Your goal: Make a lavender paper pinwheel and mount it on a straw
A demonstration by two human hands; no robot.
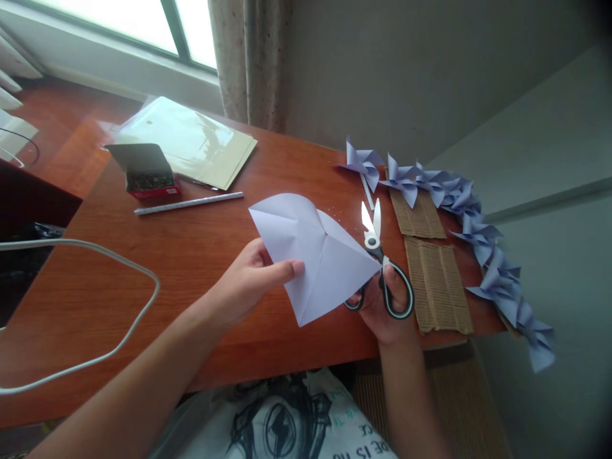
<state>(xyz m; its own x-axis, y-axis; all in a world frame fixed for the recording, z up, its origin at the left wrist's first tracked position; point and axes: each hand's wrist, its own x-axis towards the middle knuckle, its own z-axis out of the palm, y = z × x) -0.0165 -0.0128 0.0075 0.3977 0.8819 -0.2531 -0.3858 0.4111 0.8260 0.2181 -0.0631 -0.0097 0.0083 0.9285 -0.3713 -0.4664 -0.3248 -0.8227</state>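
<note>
Your white printed shirt (287, 421) lies nearest; above the reddish-brown wooden table (201, 248), your left hand (258, 274) pinches a creased, sharp-cornered lavender paper sheet (329, 274), likely light, easily bent, best held near its edge; your right hand (385, 319) grips black-handled steel scissors (371, 241).

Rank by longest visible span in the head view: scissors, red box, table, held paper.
1. Table
2. Held paper
3. Scissors
4. Red box

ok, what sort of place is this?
Likely a room in a home, though I can't be sure: a wooden table, a bright window and a fabric curtain beside it.
</note>
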